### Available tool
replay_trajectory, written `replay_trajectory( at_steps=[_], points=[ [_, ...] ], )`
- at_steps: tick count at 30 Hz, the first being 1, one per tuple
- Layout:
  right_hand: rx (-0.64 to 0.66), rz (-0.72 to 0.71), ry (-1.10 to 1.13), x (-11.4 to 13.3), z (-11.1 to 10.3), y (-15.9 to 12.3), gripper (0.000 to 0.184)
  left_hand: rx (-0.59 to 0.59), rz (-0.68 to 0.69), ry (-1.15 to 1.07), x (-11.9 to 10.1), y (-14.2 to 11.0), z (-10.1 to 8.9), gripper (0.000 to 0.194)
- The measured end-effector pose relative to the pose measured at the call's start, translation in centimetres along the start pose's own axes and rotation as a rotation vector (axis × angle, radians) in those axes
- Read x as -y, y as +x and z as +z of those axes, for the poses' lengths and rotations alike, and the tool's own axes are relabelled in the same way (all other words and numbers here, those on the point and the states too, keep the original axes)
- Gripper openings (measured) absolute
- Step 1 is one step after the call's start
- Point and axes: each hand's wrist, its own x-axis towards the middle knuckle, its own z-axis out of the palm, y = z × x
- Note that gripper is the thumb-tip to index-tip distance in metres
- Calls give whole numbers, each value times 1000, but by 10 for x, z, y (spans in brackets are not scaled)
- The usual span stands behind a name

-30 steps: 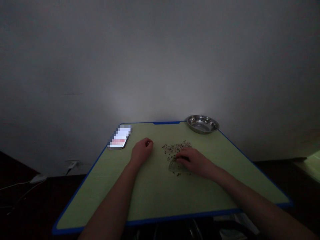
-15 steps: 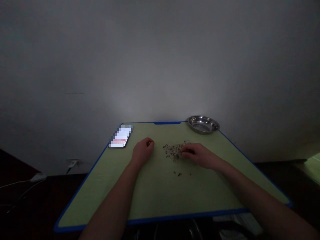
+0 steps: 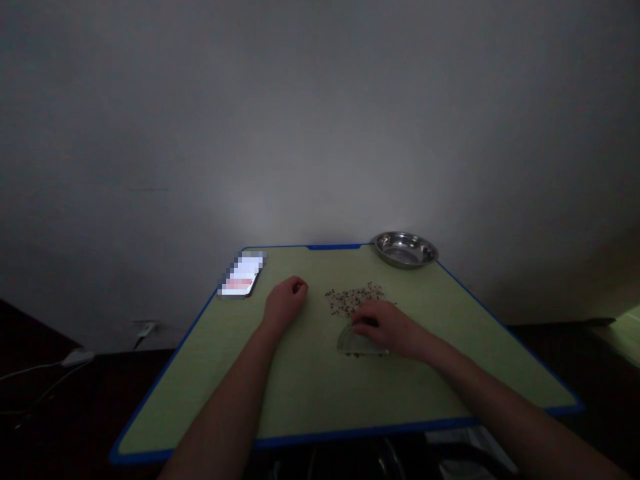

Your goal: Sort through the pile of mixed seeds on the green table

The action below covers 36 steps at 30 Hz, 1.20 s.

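Note:
A heap of small dark and pale seeds point(image 3: 354, 298) lies in the middle of a pale green table point(image 3: 310, 380) with a blue rim. My right hand point(image 3: 387, 328) rests just in front of the heap, fingers curled down on a clear half-round plastic piece point(image 3: 354, 343) that lies flat on the table, with a few seeds at its near edge. My left hand point(image 3: 286, 303) lies to the left of the heap in a loose fist; nothing shows in it.
A steel bowl point(image 3: 406, 249) stands at the table's far right corner. A phone point(image 3: 242, 274) with a lit screen lies at the far left edge. A grey wall rises behind. Cables and a plug point(image 3: 75, 359) lie on the dark floor at left.
My right hand has drawn back toward me from the seed heap, and the clear plastic piece under it now lies nearer the front. The left hand has stayed put.

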Motion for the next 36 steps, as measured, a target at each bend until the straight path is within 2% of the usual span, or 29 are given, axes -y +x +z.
replay_trajectory(
  at_steps=[21, 30, 36],
  points=[
    [120, 24, 151, 33, 12, -44, 8, -1, -3, 3, -3, 0, -1, 24],
    [158, 22, 206, 39, 11, -48, 7, -4, -9, -23, -2, 0, -1, 24],
    [224, 51, 251, 39, 9, -48, 12, -22, 8, -38, 1, 1, 0, 26]
  ],
)
